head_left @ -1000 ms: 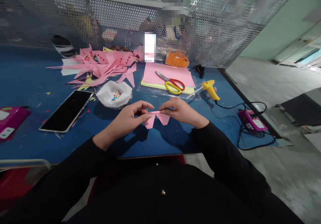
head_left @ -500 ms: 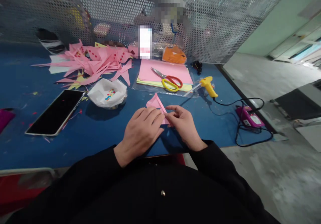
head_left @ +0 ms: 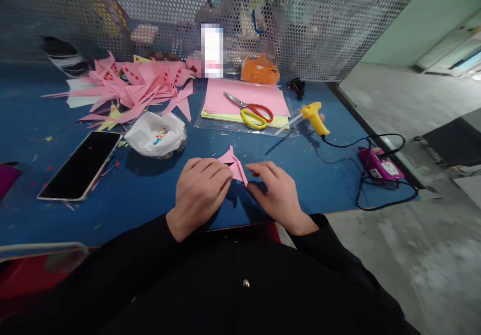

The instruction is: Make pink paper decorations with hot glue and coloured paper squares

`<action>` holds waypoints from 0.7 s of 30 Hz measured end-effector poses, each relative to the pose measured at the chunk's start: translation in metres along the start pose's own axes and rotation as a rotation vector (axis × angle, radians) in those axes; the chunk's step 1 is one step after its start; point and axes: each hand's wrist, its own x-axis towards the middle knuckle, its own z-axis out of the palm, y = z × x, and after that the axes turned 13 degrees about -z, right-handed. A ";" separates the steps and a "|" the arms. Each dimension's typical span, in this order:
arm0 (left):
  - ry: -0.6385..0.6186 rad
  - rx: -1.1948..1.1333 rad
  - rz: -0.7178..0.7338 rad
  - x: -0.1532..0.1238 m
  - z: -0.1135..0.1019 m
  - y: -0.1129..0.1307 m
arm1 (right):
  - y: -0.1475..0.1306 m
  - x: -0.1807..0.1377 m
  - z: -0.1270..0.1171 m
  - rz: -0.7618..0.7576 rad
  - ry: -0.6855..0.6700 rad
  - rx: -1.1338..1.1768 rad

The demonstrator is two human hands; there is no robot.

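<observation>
A small folded piece of pink paper (head_left: 237, 169) lies near the front of the blue table, its narrow tip pointing away from me and a raised fold along its right side. My left hand (head_left: 203, 187) is closed over the paper's left part, the fingers curled and hiding that side. Just right of the paper is my right hand (head_left: 277, 192), thumb and fingers apart, the thumb near the paper's lower right corner. Beyond them, scissors (head_left: 251, 111) with red and yellow handles rest on stacked pink and yellow sheets (head_left: 218, 94).
A paper-lined bowl (head_left: 156, 134) with small colourful bits stands left of centre, beside a phone (head_left: 80, 164). Pink paper scraps (head_left: 143, 82) are heaped at the back left. A yellow glue gun (head_left: 314, 117) and its cord to a purple box (head_left: 379, 163) are on the right.
My right hand has come off the folded paper and opened, moving slightly right. My left hand has shifted a little left, so more of the paper shows. The view has tilted slightly.
</observation>
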 end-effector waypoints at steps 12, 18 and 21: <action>-0.115 0.052 0.093 -0.017 0.003 0.000 | -0.003 -0.006 0.007 -0.324 -0.204 -0.273; -0.218 -0.039 0.048 -0.021 0.003 -0.002 | -0.009 -0.009 0.003 -0.197 -0.221 -0.153; -0.239 -0.096 0.005 -0.020 0.004 -0.003 | -0.010 -0.010 0.004 -0.133 -0.183 -0.093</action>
